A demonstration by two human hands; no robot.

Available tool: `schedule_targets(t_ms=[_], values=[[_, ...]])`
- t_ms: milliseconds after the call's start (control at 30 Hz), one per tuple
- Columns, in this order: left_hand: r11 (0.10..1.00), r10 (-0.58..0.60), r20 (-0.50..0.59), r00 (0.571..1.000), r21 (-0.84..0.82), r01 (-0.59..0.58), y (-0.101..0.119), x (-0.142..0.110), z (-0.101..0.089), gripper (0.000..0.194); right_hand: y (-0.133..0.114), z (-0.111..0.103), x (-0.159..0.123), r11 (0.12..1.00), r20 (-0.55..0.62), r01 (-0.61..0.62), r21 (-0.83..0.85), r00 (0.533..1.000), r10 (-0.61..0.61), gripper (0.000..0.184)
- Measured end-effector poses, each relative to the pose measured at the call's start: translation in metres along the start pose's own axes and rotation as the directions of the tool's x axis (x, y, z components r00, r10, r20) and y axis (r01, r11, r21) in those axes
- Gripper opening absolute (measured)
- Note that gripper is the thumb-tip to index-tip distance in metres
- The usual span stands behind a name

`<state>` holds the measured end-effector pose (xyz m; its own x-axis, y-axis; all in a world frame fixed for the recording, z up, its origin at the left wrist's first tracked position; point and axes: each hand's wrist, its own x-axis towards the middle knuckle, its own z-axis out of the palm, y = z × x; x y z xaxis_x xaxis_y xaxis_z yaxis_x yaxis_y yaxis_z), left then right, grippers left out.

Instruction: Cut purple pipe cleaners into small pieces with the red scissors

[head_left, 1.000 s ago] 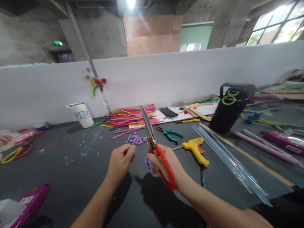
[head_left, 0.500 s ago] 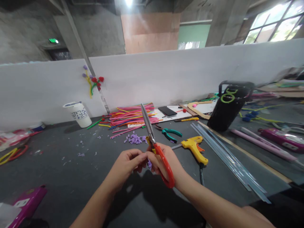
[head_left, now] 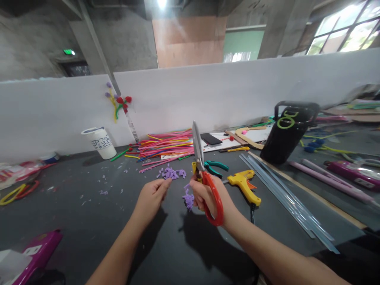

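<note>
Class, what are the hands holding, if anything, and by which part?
The right hand holds the scissors by their red handles; whether it also grips the purple pieces is unclear. The left hand is pinched; whether it holds anything cannot be told.

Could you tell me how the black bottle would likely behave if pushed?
The black bottle stands tall and fairly narrow, so a high push could tip it. Its rounded body would probably roll once down. Its contents are hidden, so weight is uncertain.
</note>
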<state>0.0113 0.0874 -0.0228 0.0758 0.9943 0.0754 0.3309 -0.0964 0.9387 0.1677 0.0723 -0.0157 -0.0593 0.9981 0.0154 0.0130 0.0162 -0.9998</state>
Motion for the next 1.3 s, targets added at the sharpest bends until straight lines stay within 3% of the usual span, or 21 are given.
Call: schedule_targets(t_ms=[67, 167, 267, 433, 533, 633, 733, 867, 967, 1167, 1233, 1300], values=[[0.999, 0.048, -0.049, 0.998, -0.002, -0.048, -0.002, 0.002, -0.002, 0.020, -0.001, -0.002, 0.000, 1.000, 0.040, 0.001, -0.019, 0.999, 0.000, 0.007], [0.991, 0.020, 0.058, 0.998, -0.135, -0.012, 0.002, -0.002, 0.000, 0.020, -0.001, -0.002, -0.002, 0.996, 0.083, -0.031, -0.089, 0.996, 0.038, 0.006], [0.985, -0.028, 0.194, 0.981, -0.163, 0.060, 0.006, -0.007, 0.003, 0.013, 0.000, -0.003, -0.003, 0.991, 0.136, -0.004, -0.137, 0.990, 0.023, 0.005], [0.972, -0.038, 0.247, 0.968, -0.217, 0.094, 0.006, -0.010, 0.008, 0.006, 0.000, -0.004, -0.004, 0.986, 0.180, 0.048, -0.161, 0.984, -0.019, 0.005], [0.933, -0.030, 0.226, 0.974, -0.342, 0.109, 0.006, -0.010, 0.008, 0.007, -0.005, -0.007, -0.001, 0.981, 0.185, 0.026, -0.193, 0.983, 0.010, 0.013], [0.844, -0.082, 0.174, 0.981, -0.512, 0.161, 0.009, -0.011, 0.007, 0.010, -0.009, -0.012, 0.003, 0.942, 0.219, 0.129, -0.311, 0.974, -0.061, 0.022], [0.731, -0.150, 0.152, 0.977, -0.648, 0.213, 0.012, -0.011, 0.004, 0.013, -0.005, -0.017, 0.007, 0.813, 0.259, 0.286, -0.507, 0.950, -0.172, 0.026], [0.654, -0.151, 0.127, 0.980, -0.731, 0.196, 0.014, -0.011, -0.001, 0.013, 0.004, -0.018, 0.004, 0.709, 0.285, 0.310, -0.634, 0.945, -0.158, 0.029], [0.631, -0.167, 0.104, 0.980, -0.753, 0.187, 0.015, -0.011, -0.002, 0.015, 0.008, -0.019, -0.001, 0.703, 0.285, 0.288, -0.651, 0.950, -0.125, 0.023], [0.593, -0.164, 0.082, 0.983, -0.788, 0.165, 0.017, -0.014, -0.005, 0.007, 0.004, -0.025, -0.007, 0.813, 0.352, 0.202, -0.547, 0.936, 0.004, 0.007], [0.570, -0.151, 0.077, 0.985, -0.808, 0.151, 0.017, -0.015, -0.005, 0.007, 0.000, -0.028, -0.006, 0.781, 0.357, 0.229, -0.581, 0.934, -0.008, 0.011], [0.556, -0.133, 0.069, 0.989, -0.821, 0.132, 0.016, -0.015, -0.005, 0.006, -0.004, -0.031, -0.005, 0.693, 0.352, 0.286, -0.662, 0.935, -0.049, 0.019]])
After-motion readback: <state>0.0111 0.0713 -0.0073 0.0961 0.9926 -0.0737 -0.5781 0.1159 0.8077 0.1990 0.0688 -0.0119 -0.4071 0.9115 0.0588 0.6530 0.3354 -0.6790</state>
